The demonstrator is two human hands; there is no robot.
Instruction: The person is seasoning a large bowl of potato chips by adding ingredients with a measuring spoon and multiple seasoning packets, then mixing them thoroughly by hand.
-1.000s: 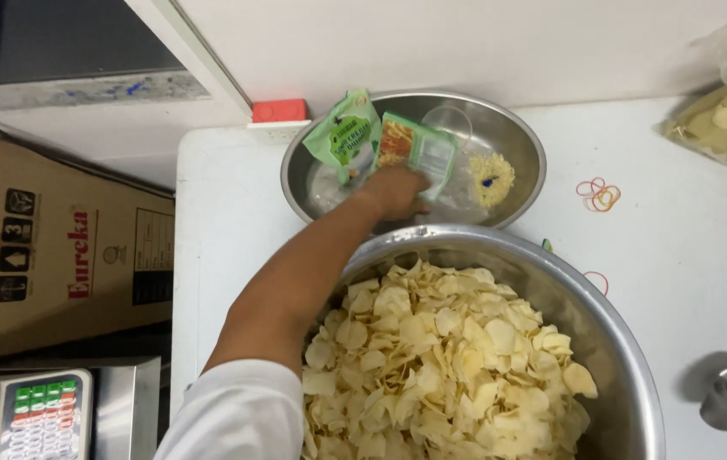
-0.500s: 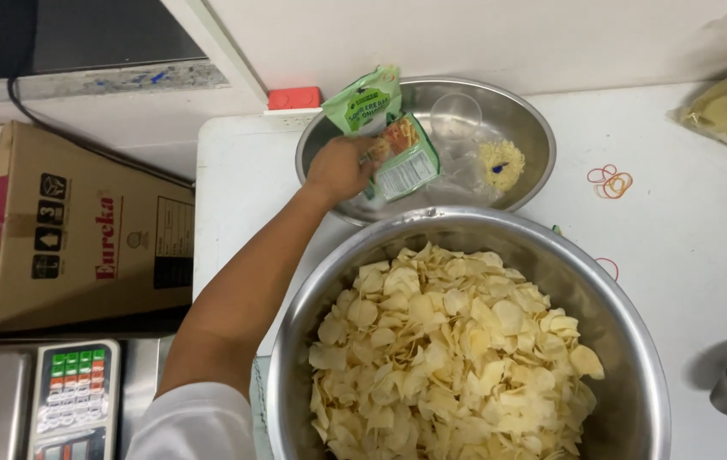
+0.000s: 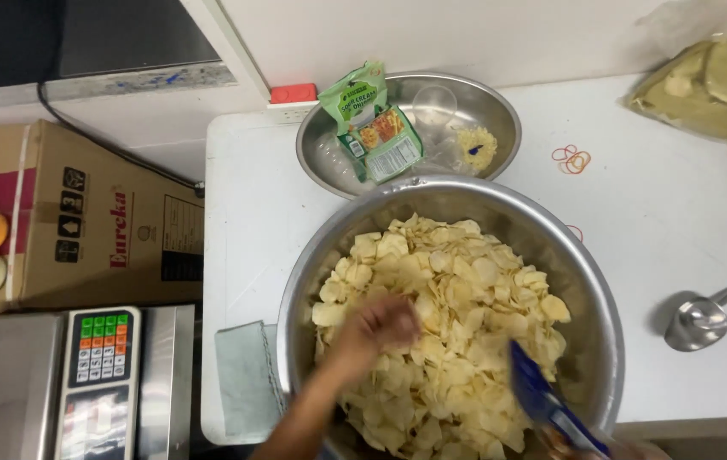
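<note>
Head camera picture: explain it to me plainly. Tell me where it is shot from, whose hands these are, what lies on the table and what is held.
The camera sits on a person's head and looks down at a white table. No machine is at work, only bare hands. The left hand rests on a heap of pale chips in a large steel bowl; it is blurred, so its grip cannot be told. At the bottom right edge a blue packet comes in; the right hand is not clearly seen. Behind stands a smaller steel bowl with green seasoning packets. Rubber bands, a metal scoop and a bag of chips lie to the right. A cardboard box and a weighing scale are at the left.
</note>
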